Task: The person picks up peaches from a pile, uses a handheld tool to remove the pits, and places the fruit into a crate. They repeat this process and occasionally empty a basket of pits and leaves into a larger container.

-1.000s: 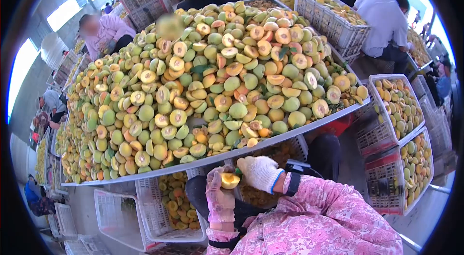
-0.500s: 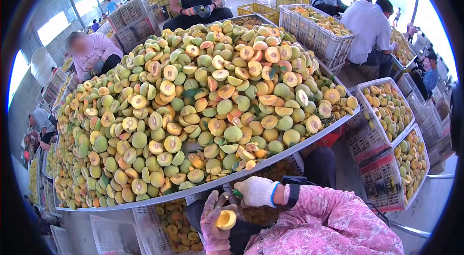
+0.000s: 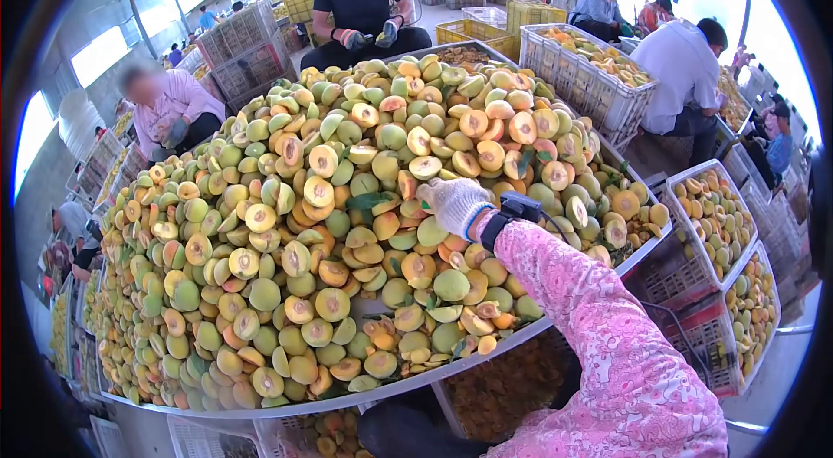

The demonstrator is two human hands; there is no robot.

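A large heap of halved yellow peaches, many with their pits showing, fills the wide table in front of me. My right hand, in a white knitted glove with a blue cuff, reaches out over the middle of the heap. Its fingers are curled among the peach halves, and a bit of green, seemingly the handle of a small tool, shows by the fingertips. The tool's working end is hidden. My left hand is out of the picture.
The table's metal rim curves across in front of me. Below it stands a crate of brownish scraps. Stacked peach crates are at the right. A person in black sits opposite, another in pink at left.
My right hand has moved from below the table edge up and forward onto the heap. My left hand, which held a pitted peach half, has left the view. The view has shifted slightly.
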